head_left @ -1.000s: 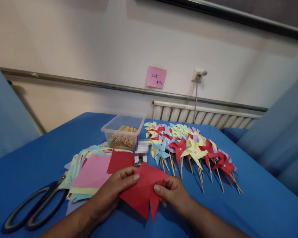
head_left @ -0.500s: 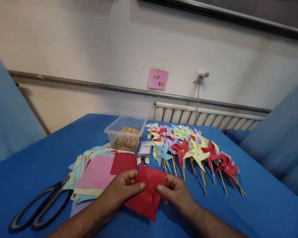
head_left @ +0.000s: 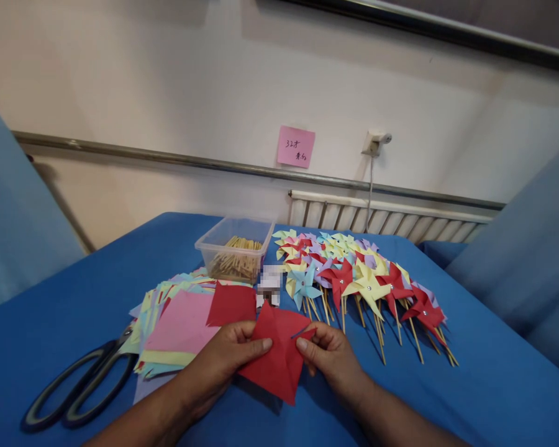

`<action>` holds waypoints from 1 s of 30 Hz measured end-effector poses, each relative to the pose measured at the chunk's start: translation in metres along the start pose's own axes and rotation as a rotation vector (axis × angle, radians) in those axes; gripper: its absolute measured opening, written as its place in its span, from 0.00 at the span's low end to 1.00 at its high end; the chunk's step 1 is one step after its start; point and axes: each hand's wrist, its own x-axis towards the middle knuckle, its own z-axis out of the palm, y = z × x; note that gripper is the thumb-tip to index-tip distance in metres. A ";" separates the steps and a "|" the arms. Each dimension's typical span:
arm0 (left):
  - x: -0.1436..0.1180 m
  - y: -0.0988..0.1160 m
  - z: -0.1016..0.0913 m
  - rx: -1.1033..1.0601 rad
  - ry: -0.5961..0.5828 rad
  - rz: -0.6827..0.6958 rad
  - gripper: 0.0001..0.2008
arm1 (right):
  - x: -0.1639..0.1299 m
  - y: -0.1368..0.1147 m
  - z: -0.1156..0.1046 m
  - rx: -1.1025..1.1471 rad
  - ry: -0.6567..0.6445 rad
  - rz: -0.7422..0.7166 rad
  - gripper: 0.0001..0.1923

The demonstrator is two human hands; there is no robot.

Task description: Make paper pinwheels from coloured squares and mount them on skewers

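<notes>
Red paper (head_left: 279, 360) now folded smaller than before; left hand (head_left: 223, 360) and right hand (head_left: 328, 360) fingers pinch its corners.

The pink sticky note (head_left: 295, 147) reads "32" plus unclear handwriting.

A tabletop (head_left: 470, 397) covered in blue cloth carries everything. At its near left lie black-handled scissors (head_left: 74, 391), their blades tucked under a spread stack of coloured paper squares (head_left: 177, 323), with a pink sheet and a red sheet (head_left: 230, 304) on top. Behind the stack stands a clear plastic tub (head_left: 235, 248) of wooden sticks. To the right, a long row of finished paper pinwheels (head_left: 363, 276) on sticks lies overlapping, running from the far middle toward the near right
</notes>
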 end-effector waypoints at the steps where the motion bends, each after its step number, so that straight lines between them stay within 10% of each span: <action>1: 0.000 0.000 0.000 -0.004 -0.002 0.000 0.12 | 0.000 0.000 0.000 0.002 0.001 0.002 0.19; 10: -0.006 0.006 0.001 -0.173 0.040 0.059 0.11 | -0.001 0.002 0.001 0.021 0.047 -0.001 0.19; 21: -0.013 0.003 0.015 -0.213 -0.178 0.152 0.21 | -0.004 0.002 0.008 0.058 0.117 -0.003 0.19; 30: -0.006 -0.003 0.020 -0.308 0.085 0.178 0.11 | -0.011 0.002 0.012 -0.069 -0.013 -0.012 0.19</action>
